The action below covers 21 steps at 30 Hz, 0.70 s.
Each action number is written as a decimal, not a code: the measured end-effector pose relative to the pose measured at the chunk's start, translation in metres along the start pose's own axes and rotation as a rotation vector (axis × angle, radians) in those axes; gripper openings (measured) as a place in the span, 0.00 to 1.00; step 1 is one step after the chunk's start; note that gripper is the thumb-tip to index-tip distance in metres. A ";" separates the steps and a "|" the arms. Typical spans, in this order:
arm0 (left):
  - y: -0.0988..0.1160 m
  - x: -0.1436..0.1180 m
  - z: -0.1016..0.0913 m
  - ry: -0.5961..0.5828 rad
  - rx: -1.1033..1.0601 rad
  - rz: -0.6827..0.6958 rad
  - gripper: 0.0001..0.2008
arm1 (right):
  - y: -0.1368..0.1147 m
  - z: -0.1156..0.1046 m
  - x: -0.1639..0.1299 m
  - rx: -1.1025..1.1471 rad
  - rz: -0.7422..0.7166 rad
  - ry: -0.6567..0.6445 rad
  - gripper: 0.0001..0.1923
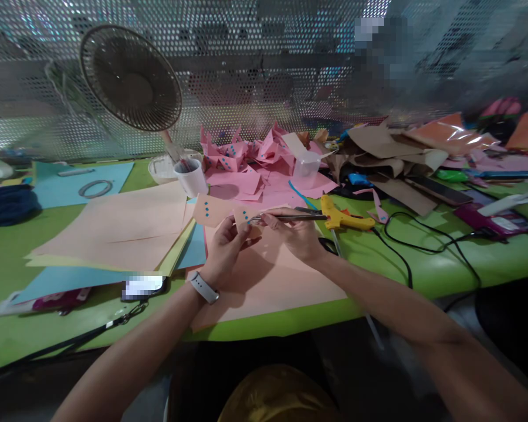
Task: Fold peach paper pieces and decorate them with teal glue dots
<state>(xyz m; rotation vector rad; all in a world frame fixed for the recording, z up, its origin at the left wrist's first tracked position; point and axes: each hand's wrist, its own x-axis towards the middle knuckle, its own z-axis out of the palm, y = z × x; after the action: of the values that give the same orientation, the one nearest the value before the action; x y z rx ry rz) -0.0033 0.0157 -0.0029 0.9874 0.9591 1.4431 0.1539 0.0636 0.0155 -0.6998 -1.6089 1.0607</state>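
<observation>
My left hand (226,243) is closed on a folded piece of peach paper (211,212) with small blue diamonds stuck on its faces. In my right hand (299,237) is a pair of slim metal tweezers (305,216), held nearly level. Their tips touch or almost touch the paper beside the lowest blue diamond; whether they grip a diamond is too small to tell. Beneath both hands lies a large peach sheet (286,278). A yellow glue gun (345,220) rests just right of my right hand.
Stacked paper sheets (110,223) and a white cup (192,177) stand to the left, with a fan (132,79) behind. Pink folded paper shapes (233,155) fill the back. Black cable (422,249) loops across the right. A phone (143,288) lies near the front edge.
</observation>
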 end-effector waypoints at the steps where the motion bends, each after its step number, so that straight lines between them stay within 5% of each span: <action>1: 0.000 0.000 0.000 0.000 0.007 0.000 0.16 | 0.001 0.000 0.000 -0.003 0.001 0.001 0.16; 10: 0.001 0.000 -0.002 -0.009 0.037 -0.014 0.19 | -0.002 0.000 0.000 -0.011 0.004 0.037 0.13; 14: 0.002 0.000 -0.002 0.005 0.035 -0.022 0.18 | -0.008 -0.006 0.003 0.035 -0.043 0.149 0.09; 18: 0.000 0.002 -0.003 0.010 0.024 -0.011 0.18 | -0.007 -0.018 0.009 -0.040 -0.098 0.286 0.13; 21: -0.003 0.003 -0.004 0.026 0.028 -0.003 0.18 | 0.002 -0.024 0.014 -0.141 -0.101 0.262 0.16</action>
<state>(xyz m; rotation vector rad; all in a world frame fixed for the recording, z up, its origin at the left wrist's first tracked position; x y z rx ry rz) -0.0066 0.0190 -0.0065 0.9897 1.0013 1.4465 0.1731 0.0834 0.0217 -0.8075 -1.4838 0.7547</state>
